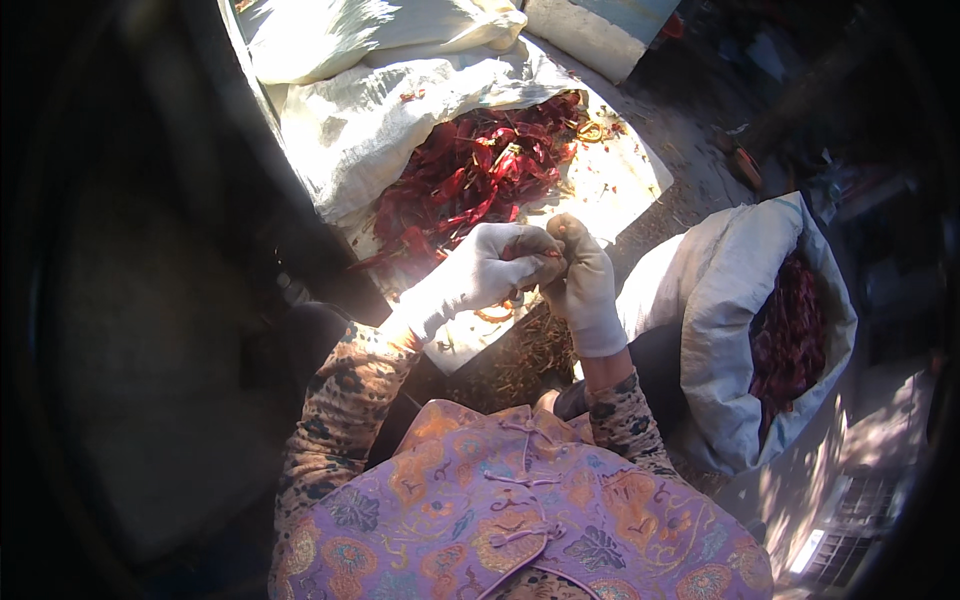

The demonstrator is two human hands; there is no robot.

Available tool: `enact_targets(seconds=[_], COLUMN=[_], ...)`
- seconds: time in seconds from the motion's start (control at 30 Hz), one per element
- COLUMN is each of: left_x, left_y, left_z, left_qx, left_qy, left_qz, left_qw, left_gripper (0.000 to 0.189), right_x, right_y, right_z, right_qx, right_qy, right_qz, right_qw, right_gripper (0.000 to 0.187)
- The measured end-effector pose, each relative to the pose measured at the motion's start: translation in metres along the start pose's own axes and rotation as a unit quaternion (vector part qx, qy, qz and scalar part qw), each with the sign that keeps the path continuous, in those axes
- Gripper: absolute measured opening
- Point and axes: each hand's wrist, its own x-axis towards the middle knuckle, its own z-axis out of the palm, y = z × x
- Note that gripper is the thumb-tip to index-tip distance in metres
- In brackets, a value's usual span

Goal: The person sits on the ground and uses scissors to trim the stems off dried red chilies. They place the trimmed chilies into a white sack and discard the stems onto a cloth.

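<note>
My left hand, in a white knitted glove with soiled fingertips, has its fingers curled in front of my chest. Touching it is my right hand, in a similar glove, its fingers bent too. Small reddish bits show at the fingertips; what exactly the hands hold is hidden. Just beyond them lies a heap of dried red chili peppers, spilling from a white woven sack onto a pale sheet.
At the right stands an open white woven sack with dried red chilies inside. Chili stems litter the ground below the sheet. Another white sack and a pale block are at the top.
</note>
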Motion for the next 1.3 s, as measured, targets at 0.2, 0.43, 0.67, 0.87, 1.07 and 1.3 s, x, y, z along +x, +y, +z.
enact_targets(seconds=[0.2, 0.43, 0.67, 0.87, 1.07, 1.3], left_x=[-0.007, -0.009, -0.004, -0.004, -0.002, 0.016], left_y=[0.027, 0.017, 0.014, 0.012, 0.011, -0.008], left_z=[-0.019, -0.045, -0.043, -0.045, -0.037, -0.019], left_qx=[-0.055, -0.153, -0.139, -0.144, -0.084, -0.151], left_qy=[0.171, 0.261, 0.258, 0.224, 0.206, 0.249], left_qz=[0.035, 0.118, 0.081, 0.056, -0.023, 0.009], left_qw=[0.983, 0.946, 0.953, 0.962, 0.975, 0.957], left_gripper=[0.026, 0.04, 0.039, 0.033, 0.027, 0.035], right_x=[0.01, 0.041, 0.122, 0.113, 0.078, 0.043], right_y=[-0.013, 0.043, 0.09, 0.074, 0.044, 0.016], right_z=[-0.045, -0.098, -0.109, -0.106, -0.085, -0.023], right_qx=[-0.669, -0.767, -0.73, -0.612, -0.512, -0.543], right_qy=[-0.025, 0.07, 0.145, 0.216, 0.269, 0.132], right_qz=[0.094, -0.024, -0.115, -0.072, -0.151, -0.439], right_qw=[0.737, 0.638, 0.657, 0.757, 0.801, 0.703], right_gripper=[0.036, 0.031, 0.031, 0.024, 0.02, 0.022])
